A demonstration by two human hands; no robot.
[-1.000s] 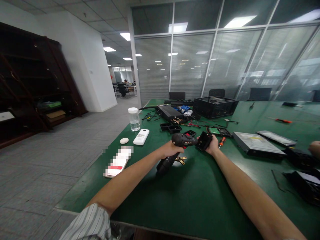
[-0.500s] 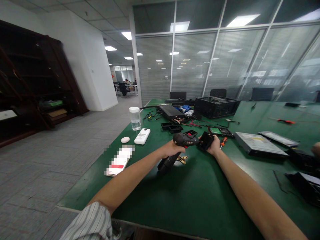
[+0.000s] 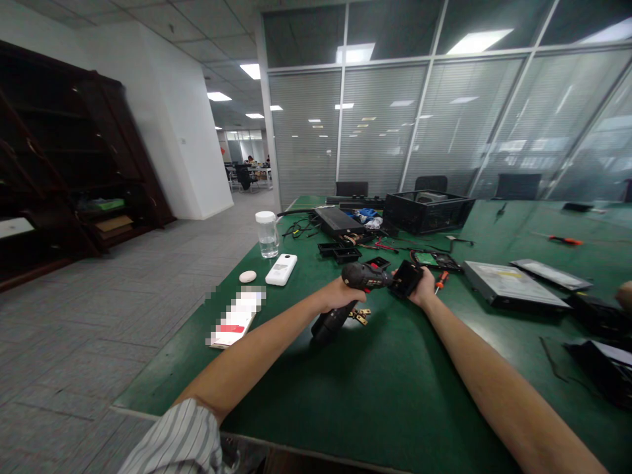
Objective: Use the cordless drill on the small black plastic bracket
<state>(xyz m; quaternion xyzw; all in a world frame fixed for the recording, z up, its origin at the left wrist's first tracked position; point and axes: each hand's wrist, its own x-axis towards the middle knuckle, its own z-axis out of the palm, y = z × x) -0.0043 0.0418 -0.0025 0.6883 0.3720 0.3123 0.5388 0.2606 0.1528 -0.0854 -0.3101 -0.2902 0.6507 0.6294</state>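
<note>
My left hand (image 3: 334, 293) is wrapped round the grip of a black cordless screwdriver (image 3: 348, 296), its nose pointing right. The tip meets a small black box-shaped part (image 3: 405, 278) that my right hand (image 3: 423, 288) holds up just above the green table (image 3: 375, 388). A few brass-coloured small parts (image 3: 362, 315) lie on the table under the tool. An orange-handled screwdriver (image 3: 439, 280) lies just right of my right hand.
Left of my hands lie a white remote (image 3: 281, 269), a white puck (image 3: 247, 276), a clear jar (image 3: 267, 234) and a blurred booklet (image 3: 234, 322). Behind stand a black open case (image 3: 427, 210), cables and small trays (image 3: 338, 251). A flat drive (image 3: 513, 284) lies right. Another person's hand (image 3: 625, 292) shows at the right edge.
My hands, the tool and the black part have stayed together; only the view shifted slightly between the earliest frame and now.
</note>
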